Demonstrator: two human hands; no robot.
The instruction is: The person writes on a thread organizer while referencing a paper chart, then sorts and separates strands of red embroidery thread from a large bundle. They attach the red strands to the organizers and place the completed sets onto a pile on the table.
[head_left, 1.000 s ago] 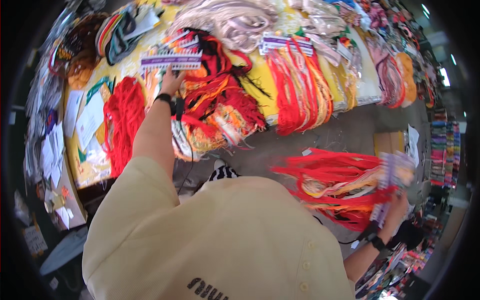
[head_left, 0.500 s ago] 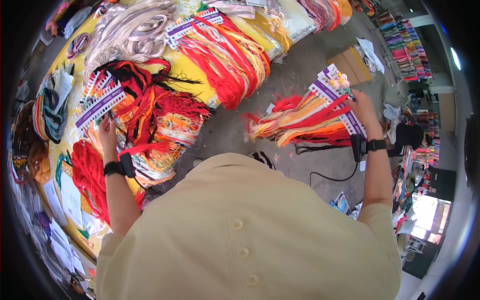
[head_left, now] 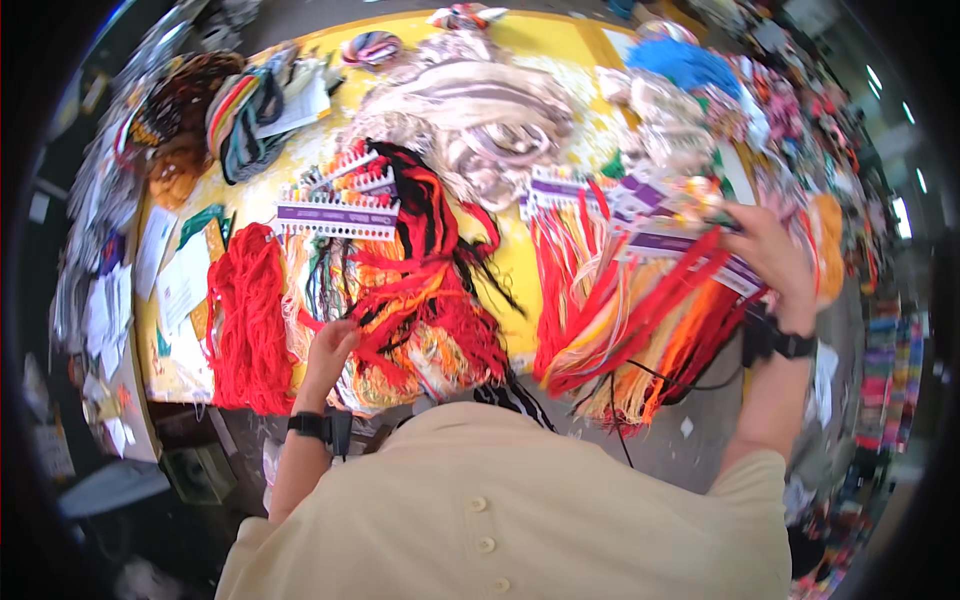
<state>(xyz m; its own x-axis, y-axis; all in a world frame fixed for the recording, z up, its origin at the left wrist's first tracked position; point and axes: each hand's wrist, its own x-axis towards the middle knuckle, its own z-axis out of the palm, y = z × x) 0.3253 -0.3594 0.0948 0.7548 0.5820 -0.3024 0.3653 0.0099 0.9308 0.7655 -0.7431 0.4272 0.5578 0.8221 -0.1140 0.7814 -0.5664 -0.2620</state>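
Observation:
My right hand [head_left: 768, 248] grips a stack of white-and-purple punched thread cards [head_left: 665, 240] at their right end. Long skeins of red, cream and orange embroidery thread [head_left: 645, 335] hang down from the cards. To the left, my left hand [head_left: 332, 352] is at a tangled heap of red, black and orange thread [head_left: 430, 290], its fingers drawn together. Whether a strand is between them is hidden. More purple-and-white thread cards [head_left: 338, 213] lie at the top of that heap. Another white-and-purple card [head_left: 555, 190] with thread sits behind the held bundle.
A yellow table [head_left: 515, 255] carries a red skein [head_left: 252, 320], pale mauve skeins [head_left: 490, 115], papers [head_left: 185, 285] and a blue bundle [head_left: 685, 65]. A dark cable [head_left: 690, 385] hangs from my right wrist across the held threads.
The view has turned toward the table. My right hand has brought the carded threads from over the floor to the table's right front. My left hand now sits lower on the heap, below its cards.

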